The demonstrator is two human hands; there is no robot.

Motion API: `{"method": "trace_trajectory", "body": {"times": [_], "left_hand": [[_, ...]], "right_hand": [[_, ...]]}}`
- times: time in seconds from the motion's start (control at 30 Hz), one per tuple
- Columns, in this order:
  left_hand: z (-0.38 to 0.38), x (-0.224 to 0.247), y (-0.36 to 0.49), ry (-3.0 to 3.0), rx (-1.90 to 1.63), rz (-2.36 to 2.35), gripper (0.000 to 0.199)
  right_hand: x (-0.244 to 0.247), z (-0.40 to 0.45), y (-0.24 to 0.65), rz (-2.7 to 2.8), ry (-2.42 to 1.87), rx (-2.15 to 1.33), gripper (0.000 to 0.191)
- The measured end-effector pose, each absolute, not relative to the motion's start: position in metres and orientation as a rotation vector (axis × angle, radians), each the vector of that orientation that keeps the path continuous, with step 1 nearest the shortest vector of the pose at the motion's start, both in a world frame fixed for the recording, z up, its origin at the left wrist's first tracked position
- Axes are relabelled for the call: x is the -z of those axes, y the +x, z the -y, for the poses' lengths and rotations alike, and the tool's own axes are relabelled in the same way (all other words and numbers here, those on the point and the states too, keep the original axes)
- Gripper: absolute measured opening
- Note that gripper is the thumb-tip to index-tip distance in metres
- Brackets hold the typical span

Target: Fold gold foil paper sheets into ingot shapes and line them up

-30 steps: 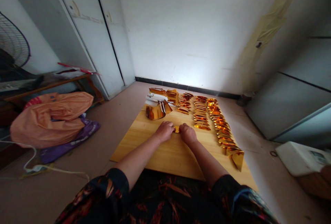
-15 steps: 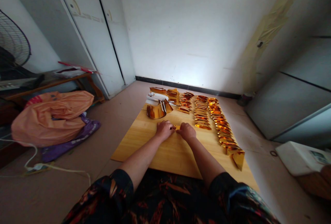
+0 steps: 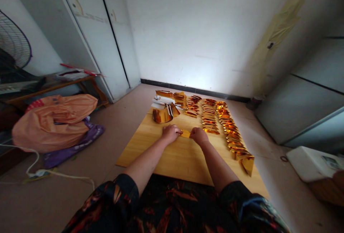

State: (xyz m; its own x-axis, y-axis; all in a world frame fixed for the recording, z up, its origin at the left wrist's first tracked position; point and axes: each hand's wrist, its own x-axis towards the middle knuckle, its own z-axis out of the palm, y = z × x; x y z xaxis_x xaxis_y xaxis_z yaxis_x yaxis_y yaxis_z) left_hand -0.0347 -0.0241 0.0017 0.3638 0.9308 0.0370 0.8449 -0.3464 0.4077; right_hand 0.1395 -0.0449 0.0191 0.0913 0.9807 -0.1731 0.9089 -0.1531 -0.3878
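Observation:
A small piece of gold foil paper (image 3: pixel 185 133) lies low over the wooden board, stretched between my two hands. My left hand (image 3: pixel 171 133) is closed with its fingers pinching the paper's left end. At the right end, my right hand (image 3: pixel 199 136) is curled shut on the same piece. Beyond my left hand stands a curved stack of gold foil sheets (image 3: pixel 162 115). To the right of my hands, folded gold foil pieces (image 3: pixel 210 118) form a row, and a longer row of folded foil pieces (image 3: pixel 232 132) runs down the board's right side.
The wooden board (image 3: pixel 150 154) sits low in front of me. More foil bundles (image 3: pixel 179 98) and a white wrapper (image 3: pixel 162 100) are at its far edge. An orange bag (image 3: pixel 53 125) and a white cable (image 3: pixel 67 176) lie left; a white box (image 3: pixel 313 163) stands right.
My right hand has shifted a little to the right, away from my left hand. More of the gold foil paper now shows between them. My left hand has hardly moved.

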Motion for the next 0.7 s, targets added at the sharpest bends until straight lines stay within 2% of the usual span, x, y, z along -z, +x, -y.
{"method": "trace_trajectory", "body": {"times": [0.37,0.53,0.6,0.7], "left_hand": [[0.021,-0.004,-0.041,2.334,-0.292,-1.456,0.032],[0.023,-0.005,-0.039,2.333,-0.305,-1.470,0.035],[0.023,-0.005,-0.039,2.329,-0.313,-1.473,0.035],[0.021,-0.003,-0.040,2.306,-0.348,-1.485,0.032]], "right_hand": [[-0.017,0.055,0.160,1.818,-2.171,-0.646,0.006],[-0.029,0.052,0.150,1.719,-2.008,-0.488,0.019],[-0.033,0.047,0.136,1.751,-1.886,-0.609,0.022],[-0.031,0.040,0.117,1.935,-1.938,-0.732,0.019]]}}
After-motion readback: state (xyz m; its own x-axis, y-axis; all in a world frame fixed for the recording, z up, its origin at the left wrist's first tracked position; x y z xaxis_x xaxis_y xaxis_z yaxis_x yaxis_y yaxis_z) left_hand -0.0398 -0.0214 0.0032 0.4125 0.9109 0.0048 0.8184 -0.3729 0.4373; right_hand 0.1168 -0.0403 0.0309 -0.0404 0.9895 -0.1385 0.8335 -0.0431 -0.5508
